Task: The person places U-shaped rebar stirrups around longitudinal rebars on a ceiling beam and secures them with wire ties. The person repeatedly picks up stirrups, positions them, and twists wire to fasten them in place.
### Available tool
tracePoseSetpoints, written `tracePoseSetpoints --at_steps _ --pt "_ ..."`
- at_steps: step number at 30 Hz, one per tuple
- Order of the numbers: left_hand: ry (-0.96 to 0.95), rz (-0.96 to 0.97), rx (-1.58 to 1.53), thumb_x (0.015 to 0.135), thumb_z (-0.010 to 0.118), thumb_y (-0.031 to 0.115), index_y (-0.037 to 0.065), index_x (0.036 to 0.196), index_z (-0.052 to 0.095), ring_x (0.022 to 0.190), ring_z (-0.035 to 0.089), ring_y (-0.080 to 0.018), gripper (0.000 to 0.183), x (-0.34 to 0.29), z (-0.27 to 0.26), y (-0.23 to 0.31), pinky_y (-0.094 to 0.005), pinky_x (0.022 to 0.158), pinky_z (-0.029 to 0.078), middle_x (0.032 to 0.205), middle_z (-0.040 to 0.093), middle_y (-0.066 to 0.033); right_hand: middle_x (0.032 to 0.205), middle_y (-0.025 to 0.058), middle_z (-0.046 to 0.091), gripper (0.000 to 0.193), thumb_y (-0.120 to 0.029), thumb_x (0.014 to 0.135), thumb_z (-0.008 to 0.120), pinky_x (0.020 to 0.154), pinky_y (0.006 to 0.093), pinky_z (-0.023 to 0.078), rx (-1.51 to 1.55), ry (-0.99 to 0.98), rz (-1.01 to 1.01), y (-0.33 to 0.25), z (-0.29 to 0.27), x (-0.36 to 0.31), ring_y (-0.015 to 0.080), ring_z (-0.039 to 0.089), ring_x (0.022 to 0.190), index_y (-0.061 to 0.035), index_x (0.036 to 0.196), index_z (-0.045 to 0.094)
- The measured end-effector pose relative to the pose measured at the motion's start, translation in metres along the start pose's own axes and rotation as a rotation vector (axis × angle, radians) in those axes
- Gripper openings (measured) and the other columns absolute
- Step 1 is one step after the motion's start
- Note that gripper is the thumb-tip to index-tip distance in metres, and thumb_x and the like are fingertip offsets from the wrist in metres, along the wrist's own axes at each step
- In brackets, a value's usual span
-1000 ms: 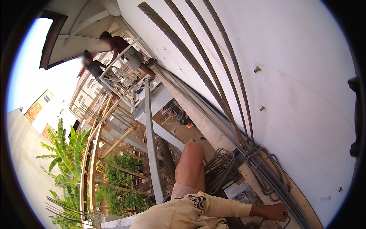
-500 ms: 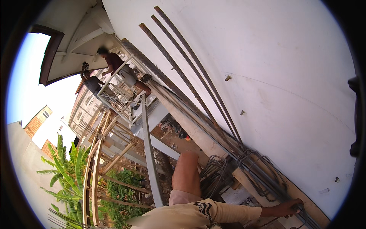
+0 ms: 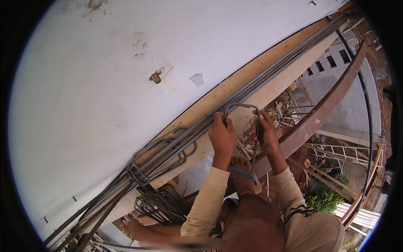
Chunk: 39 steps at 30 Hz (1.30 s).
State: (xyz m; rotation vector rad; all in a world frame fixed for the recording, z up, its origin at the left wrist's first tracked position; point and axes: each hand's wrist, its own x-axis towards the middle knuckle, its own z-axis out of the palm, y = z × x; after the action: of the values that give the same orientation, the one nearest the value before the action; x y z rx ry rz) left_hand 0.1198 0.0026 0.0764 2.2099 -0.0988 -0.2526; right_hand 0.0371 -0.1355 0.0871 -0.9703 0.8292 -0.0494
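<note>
Hoop [image 3: 242,104] held between both hands

The left hand [image 3: 223,136] is closed round one side of the hoop near its corner; the right hand [image 3: 267,134] grips the opposite side, fingers curled. The hoop is raised beyond a sandalled foot [image 3: 238,163], in front of the plank [image 3: 268,90]; whether it touches the plank, I cannot tell. It seems to be bent steel rod: probably light enough for one hand, stiff, with a little spring, and not fragile. Bare rod may twist in the fingers, so the straight sides just below the bends look the best hold, one hand to each.

Just past the hands, long bars [image 3: 273,71] run along the plank beside a white wall [image 3: 105,105]. To the left, rings [image 3: 194,148] lie at the bars, some seemingly around them, and a bundle [image 3: 161,206] of similar bent rod sits below. I can make out no box or bucket holding any of it. Farther off are a brown beam [image 3: 319,119], a ladder [image 3: 340,150] and greenery [image 3: 329,197]
</note>
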Motion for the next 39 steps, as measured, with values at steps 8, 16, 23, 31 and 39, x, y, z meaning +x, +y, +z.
tracePoseSetpoints --at_steps 8,16,23,31,39 --pt "-0.058 -0.034 -0.057 0.088 0.072 0.010 -0.001 0.097 0.062 0.072 0.071 -0.0381 0.017 0.018 0.025 0.012 -0.0443 0.067 0.054 0.080 0.071 -0.0195 0.059 0.0043 0.052 0.040 -0.027 0.108 0.051 0.038 0.0302 0.042 -0.110 0.122 -0.037 -0.014 -0.020 0.018 0.0150 0.046 0.039 -0.0042 0.141 0.053" --pt "-0.038 -0.112 -0.178 0.086 0.073 0.008 0.000 0.090 0.060 0.071 0.071 -0.0370 0.016 0.008 0.034 0.008 -0.0435 0.066 0.053 0.076 0.070 -0.0184 0.058 0.0017 0.049 0.045 -0.028 0.106 0.057 0.035 0.0266 0.034 -0.185 0.217 -0.094 -0.004 -0.021 0.020 0.0110 0.042 0.038 -0.0030 0.143 0.055" --pt "-0.016 -0.122 -0.036 0.087 0.073 0.013 0.003 0.094 0.058 0.078 0.072 -0.0410 0.019 0.004 0.047 0.008 -0.0493 0.070 0.054 0.080 0.072 -0.0175 0.055 -0.0021 0.044 0.037 -0.028 0.106 0.058 0.035 0.0262 0.029 -0.234 0.322 -0.114 0.016 -0.028 0.036 0.0083 0.036 0.038 -0.0030 0.133 0.061" --pt "0.054 -0.134 0.035 0.087 0.074 0.010 0.001 0.090 0.060 0.070 0.071 -0.0380 0.016 -0.001 0.057 0.007 -0.0458 0.066 0.054 0.076 0.071 -0.0165 0.060 -0.0043 0.047 0.023 -0.021 0.102 0.064 0.039 0.0263 0.029 -0.085 0.223 -0.050 0.014 -0.034 0.055 0.0065 0.039 0.044 -0.0048 0.118 0.065" --pt "0.203 -0.134 -0.124 0.087 0.074 0.013 0.002 0.091 0.065 0.072 0.071 -0.0410 0.015 -0.010 0.072 -0.007 -0.0482 0.066 0.055 0.076 0.071 -0.0204 0.065 0.0020 0.062 0.031 -0.023 0.085 0.085 0.052 0.0291 0.040 -0.869 0.226 -0.520 0.003 -0.025 0.071 0.0085 0.048 0.057 -0.0019 0.105 0.073"
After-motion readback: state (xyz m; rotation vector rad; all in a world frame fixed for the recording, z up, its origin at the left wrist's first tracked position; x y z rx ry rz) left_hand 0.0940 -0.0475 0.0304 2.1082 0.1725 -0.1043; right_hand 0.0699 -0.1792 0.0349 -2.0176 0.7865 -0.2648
